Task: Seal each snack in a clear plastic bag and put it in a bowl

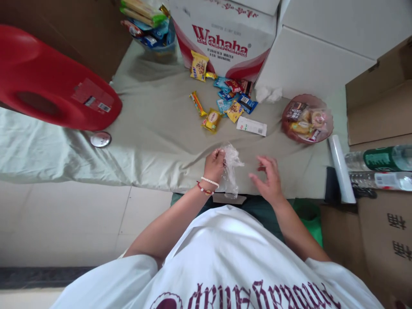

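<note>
My left hand (pixel 215 165), with bracelets at the wrist, is closed on a crumpled clear plastic bag (pixel 232 165) near the front edge of the cloth-covered surface. To the right of the bag, my right hand (pixel 268 178) is held with thumb and fingers apart and nothing between them. Beyond both hands lies a loose group of wrapped snacks: a yellow-wrapped cake (pixel 211 120), an orange stick packet (pixel 197 103), a yellow cookie packet (pixel 234 111), a dark blue packet (pixel 247 103) and a white sachet (pixel 251 126).
A pink bowl (pixel 285 124) of snacks stands at the right, near a plastic roll (pixel 343 171) and bottles (pixel 386 159). Behind are a Wahaha carton (pixel 225 40) and a filled snack basket (pixel 161 47). A red jug (pixel 61 81) and a round tin (pixel 100 139) are at left.
</note>
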Demonstrator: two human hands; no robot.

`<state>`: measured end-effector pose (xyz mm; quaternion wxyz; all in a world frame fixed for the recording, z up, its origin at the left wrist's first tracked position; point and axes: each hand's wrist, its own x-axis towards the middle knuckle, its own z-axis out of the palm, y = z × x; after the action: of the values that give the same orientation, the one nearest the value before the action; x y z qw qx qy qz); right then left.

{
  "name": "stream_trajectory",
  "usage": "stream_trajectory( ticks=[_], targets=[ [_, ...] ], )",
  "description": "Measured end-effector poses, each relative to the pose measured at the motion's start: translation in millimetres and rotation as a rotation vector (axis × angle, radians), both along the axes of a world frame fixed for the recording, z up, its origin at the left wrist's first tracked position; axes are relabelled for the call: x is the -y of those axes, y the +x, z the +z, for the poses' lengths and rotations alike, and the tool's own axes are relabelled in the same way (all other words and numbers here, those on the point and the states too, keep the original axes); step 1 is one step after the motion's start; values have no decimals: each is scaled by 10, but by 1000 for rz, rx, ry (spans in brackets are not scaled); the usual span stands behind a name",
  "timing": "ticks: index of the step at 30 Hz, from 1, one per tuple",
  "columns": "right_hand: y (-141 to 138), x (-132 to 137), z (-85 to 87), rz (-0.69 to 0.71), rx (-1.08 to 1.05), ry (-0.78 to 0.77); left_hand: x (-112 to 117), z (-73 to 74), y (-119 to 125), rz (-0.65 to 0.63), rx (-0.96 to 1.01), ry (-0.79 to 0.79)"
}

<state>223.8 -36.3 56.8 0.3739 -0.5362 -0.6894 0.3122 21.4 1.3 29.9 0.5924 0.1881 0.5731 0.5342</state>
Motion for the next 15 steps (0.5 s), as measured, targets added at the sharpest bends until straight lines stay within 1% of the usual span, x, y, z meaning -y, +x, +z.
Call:
stream_trajectory(
  ticks=[2, 3, 4, 6, 8, 9, 11, 13, 14, 15],
  targets=[
    [-148, -129, 65, 106, -1, -25, 41, 35, 22, -64, -41, 86],
    [-224, -205, 83, 150, -32, -71, 64, 59, 21, -91, -24, 111],
    [-290, -287, 92, 160, -88, -135, 88, 87, 11, -111, 18, 118],
    [-367, -465, 93, 85, -269, -287, 139, 145, -38, -159, 124, 115],
    [-356, -657, 87, -18, -485, -441, 191, 199, -118, -217, 187, 112],
    [-323, -755, 82, -45, -580, -508, 214, 220, -162, -256, 204, 106],
    [-231, -938, 56, -50, -705, -604, 248, 241, -242, -342, 234, 80],
    [-147, -1069, 1, -99, -750, -615, 260, 233, -294, -400, 232, 51],
    [-123, -1102, -39, -156, -739, -584, 257, 219, -307, -395, 215, 42],
    [-118, -1106, -83, -207, -698, -546, 250, 201, -312, -357, 185, 40]
  ],
)
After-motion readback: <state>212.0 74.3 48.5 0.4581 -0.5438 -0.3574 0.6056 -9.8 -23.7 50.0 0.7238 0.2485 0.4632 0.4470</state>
